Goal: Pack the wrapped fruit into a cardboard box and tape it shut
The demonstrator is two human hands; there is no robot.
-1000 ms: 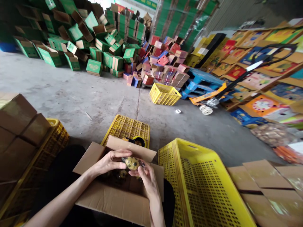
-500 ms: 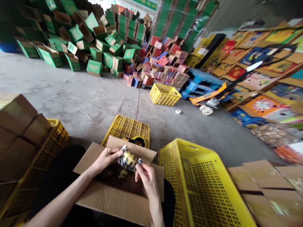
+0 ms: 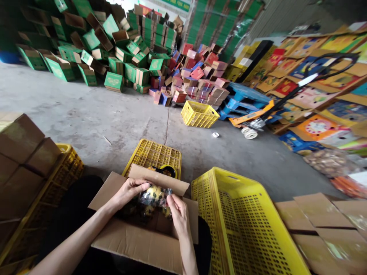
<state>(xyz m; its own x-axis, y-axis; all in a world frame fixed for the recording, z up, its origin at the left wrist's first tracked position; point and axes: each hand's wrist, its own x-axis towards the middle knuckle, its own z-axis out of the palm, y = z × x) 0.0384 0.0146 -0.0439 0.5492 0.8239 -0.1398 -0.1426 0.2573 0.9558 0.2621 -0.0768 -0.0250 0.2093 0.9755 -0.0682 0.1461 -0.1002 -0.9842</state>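
Spanning the gap between both hands, the yellow wrapped packet (image 3: 156, 195) was held crosswise above the open cardboard box (image 3: 137, 236), pinched at its ends by the left hand (image 3: 130, 191) and right hand (image 3: 177, 212) alike.

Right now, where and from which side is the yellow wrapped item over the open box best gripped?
By its two ends, from the sides: the yellow wrapped item lies crosswise above the cardboard box, and the left hand and right hand already pinch opposite ends of its crinkly clear wrap.
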